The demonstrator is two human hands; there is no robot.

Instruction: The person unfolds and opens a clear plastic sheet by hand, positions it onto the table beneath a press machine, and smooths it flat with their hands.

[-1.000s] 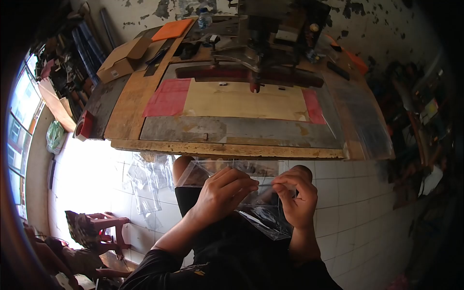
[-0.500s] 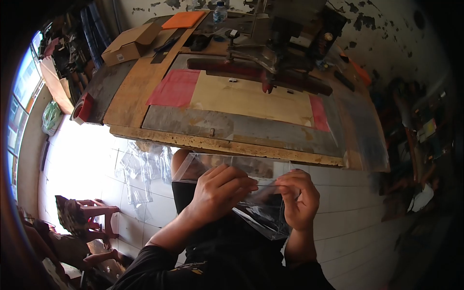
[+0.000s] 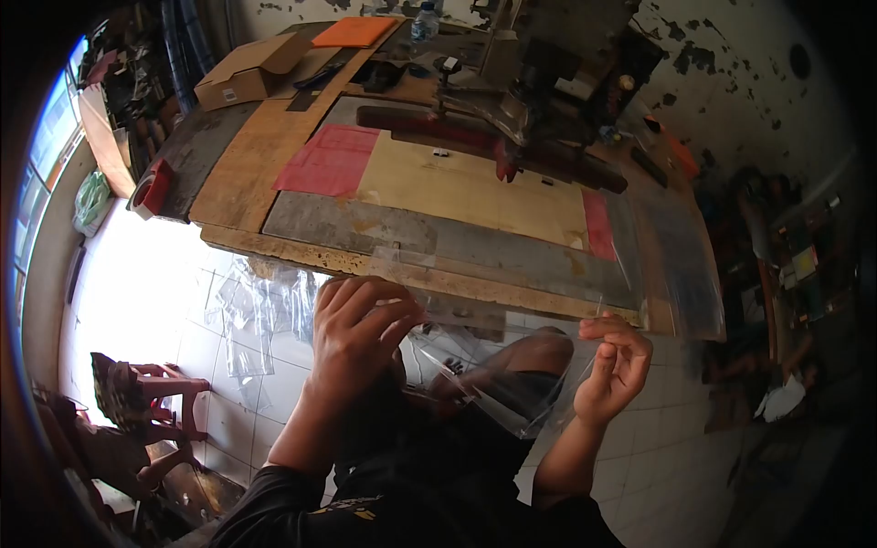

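The person's left hand (image 3: pixel 356 320) and right hand (image 3: pixel 619 361) are raised above the lap, well apart. The left grip is closed, fingertips pressed together on one side of the clear plastic (image 3: pixel 484 361). The right grip has hold of the other side with bent fingers, its thumb slightly off the fingertips. The plastic spans the gap between the hands, in the air over the lap, and its upper part overlaps the near edge of the surface (image 3: pixel 239 178) in view. A stool (image 3: pixel 169 391) stands on the floor to the left. On the surface, red tape (image 3: pixel 161 176) sits at the left corner, and yellow paper (image 3: pixel 466 187) lies between red pieces. Behind it, a dark red bar (image 3: pixel 411 126) crosses above the surface. Farther back are a box (image 3: pixel 233 87), an orange folder (image 3: pixel 354 32) and a bottle (image 3: pixel 425 26).
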